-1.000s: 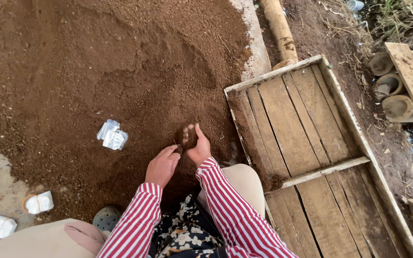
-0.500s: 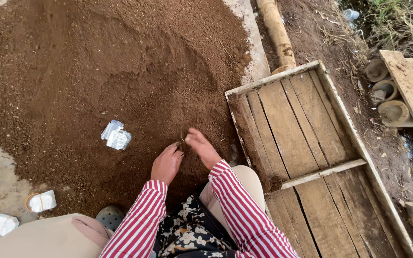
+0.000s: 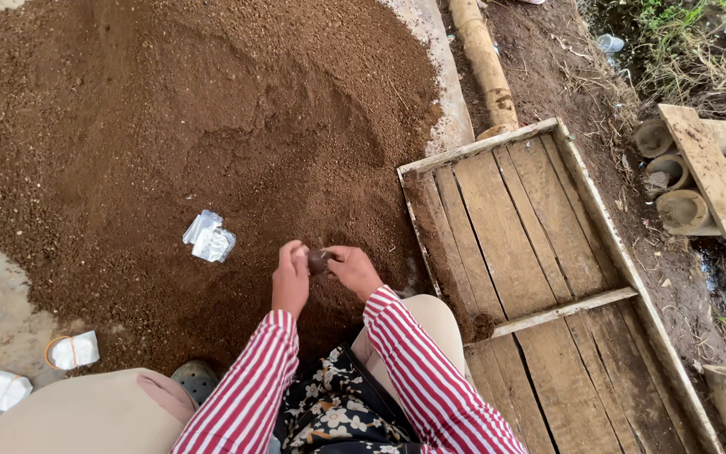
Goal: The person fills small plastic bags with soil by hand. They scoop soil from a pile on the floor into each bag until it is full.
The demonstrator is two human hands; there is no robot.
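My left hand [image 3: 290, 279] and my right hand [image 3: 353, 271] meet low over a big heap of brown soil [image 3: 195, 126]. Between their fingertips they pinch a small dark bag filled with soil [image 3: 319, 260]. Both arms wear red and white striped sleeves. A crumpled bundle of small clear plastic bags [image 3: 209, 237] lies on the soil just to the left of my left hand. My knees, in beige trousers, frame the bottom of the view.
A shallow wooden tray [image 3: 539, 252] with plank floor and raised rim lies right of my hands, some soil in its near corner. More white plastic bags [image 3: 73, 350] lie on the concrete at lower left. Bamboo sections [image 3: 674, 176] and a pole [image 3: 482, 59] lie at right.
My hands have left the soil surface and come together, lifting the small dark bag between them. A second ago the right hand was scooping soil at the heap.
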